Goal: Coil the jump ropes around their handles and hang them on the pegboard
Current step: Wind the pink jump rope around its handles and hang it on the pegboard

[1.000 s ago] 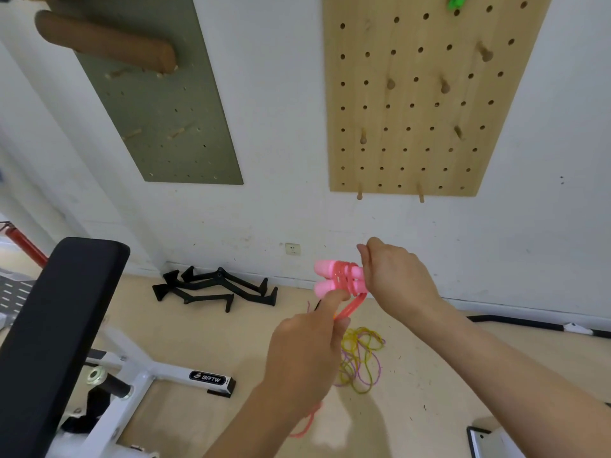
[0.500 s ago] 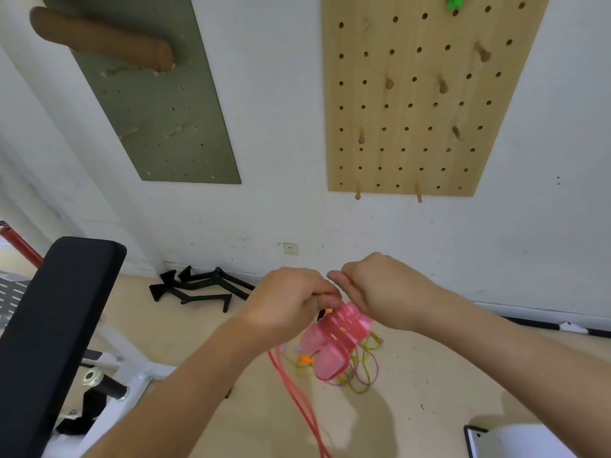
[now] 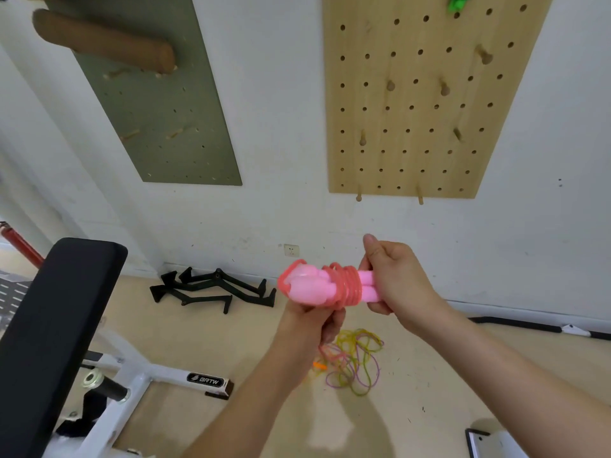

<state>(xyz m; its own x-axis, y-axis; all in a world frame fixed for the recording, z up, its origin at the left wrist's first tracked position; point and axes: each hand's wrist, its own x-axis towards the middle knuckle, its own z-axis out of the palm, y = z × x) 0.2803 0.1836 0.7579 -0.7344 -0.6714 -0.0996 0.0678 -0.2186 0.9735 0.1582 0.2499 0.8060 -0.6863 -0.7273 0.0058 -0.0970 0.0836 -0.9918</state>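
Two pink jump-rope handles (image 3: 312, 285) lie side by side, pointing left, with the pink-red rope (image 3: 342, 285) wound in several turns round their middle. My right hand (image 3: 395, 282) grips the right ends of the handles. Below them, my left hand (image 3: 312, 322) holds the rope's loose part under the coil. The wooden pegboard (image 3: 429, 104) with several pegs hangs on the wall straight above. A green thing (image 3: 458, 3) hangs at its top edge. A yellow and purple rope (image 3: 355, 361) lies tangled on the floor.
A black padded bench on a white frame (image 3: 56, 342) stands at the left. Black metal bars (image 3: 211, 289) lie by the wall. A green pegboard (image 3: 155, 94) carries a brown roller (image 3: 102, 41). A black cable (image 3: 515, 323) runs along the wall's foot at right.
The handles have risen from pointing down to lying level, pointing left. My left hand has gone from above the bundle to below it, and the rope no longer trails to the floor.
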